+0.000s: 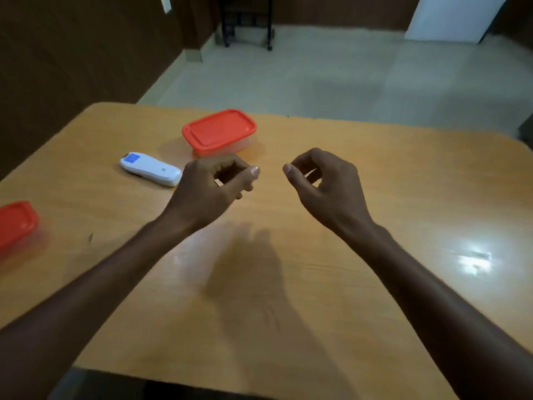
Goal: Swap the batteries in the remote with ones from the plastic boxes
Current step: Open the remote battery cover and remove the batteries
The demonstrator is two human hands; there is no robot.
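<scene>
A white remote with a small blue screen lies on the wooden table, left of centre. Behind it stands a clear plastic box with a red lid, closed. A second red-lidded box sits at the left edge, partly out of frame. My left hand hovers just right of the remote, fingers curled loosely, holding nothing. My right hand hovers at the table's middle, fingers also curled and empty. The two thumbs point at each other with a gap between them.
Beyond the table's far edge lies a pale tiled floor. A black metal stand stands at the back near dark wall panels. A bright glare marks the table's right side.
</scene>
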